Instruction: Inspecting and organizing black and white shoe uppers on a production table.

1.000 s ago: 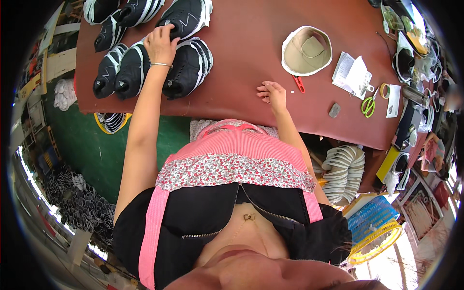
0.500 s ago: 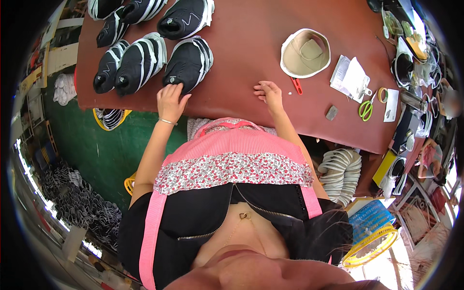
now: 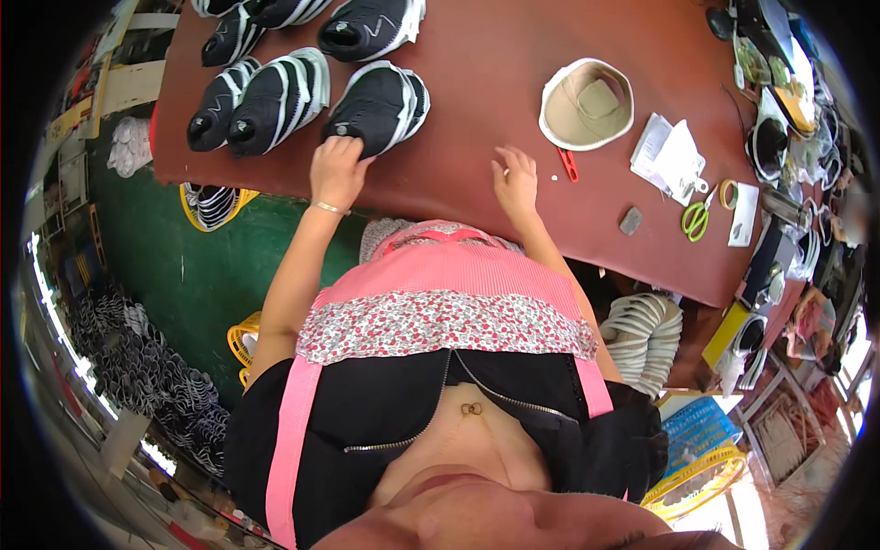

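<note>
My left hand (image 3: 337, 172) is at the near edge of the table, its fingers closed on the near end of a black shoe upper (image 3: 371, 105) with white edging. That upper is the front right one of a group of nested stacks. To its left lie more black-and-white shoe uppers (image 3: 270, 105), and another stack (image 3: 367, 29) sits behind it. My right hand (image 3: 516, 186) hovers low over the table front, fingers loosely bent and apart, with nothing in them. Near it are a red-handled tool (image 3: 568, 165) and a white-rimmed beige cap-like piece (image 3: 587, 105).
On the right of the brown table (image 3: 486, 92) are clipped papers (image 3: 667, 158), green-handled scissors (image 3: 696, 221), a tape roll (image 3: 728, 193) and a small grey block (image 3: 631, 220). A yellow basket (image 3: 211, 220) with uppers stands below the left edge. White coiled strips (image 3: 642, 339) hang beneath the right side.
The view has shifted slightly. My left fingers now close over the near end of the front right upper, where they lay flatter before. My right hand's fingers point more away from me.
</note>
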